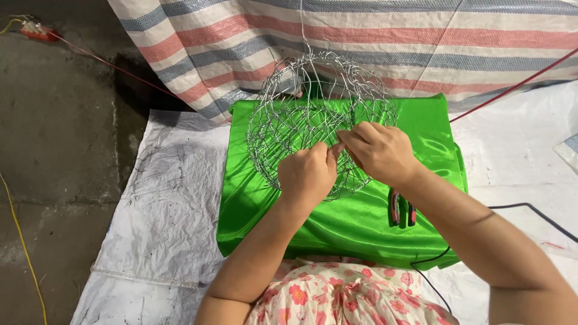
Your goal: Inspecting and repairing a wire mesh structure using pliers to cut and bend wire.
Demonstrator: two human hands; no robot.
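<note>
Wire frame: a rounded cage of thin silvery wire [313,114] stood on the green cloth, tipped towards the person so that its near side met both hands
Left hand: the left hand [308,176] was closed, fingers curled onto the near lower wires, apparently steadying the frame; thumb and fingertips pinched a strand at the point where the two hands met
Right hand: the right hand [380,150] lay over the frame from the right, fingers bent and pinched narrowly on the same strand, so the two hands touched; whether it held a loose wire end could not be told
Green cloth: a shiny green cloth [271,210] covered a raised pad in front of the person, probably as a soft work surface on which bright wire showed clearly
Pliers: red-handled pliers [401,207] lay on the cloth just beside the right forearm, within easy reach, untouched
White sheet: a crumpled white sheet [168,198] lay beneath the pad
Striped tarpaulin: a striped tarpaulin [421,36] hung behind the frame
</note>
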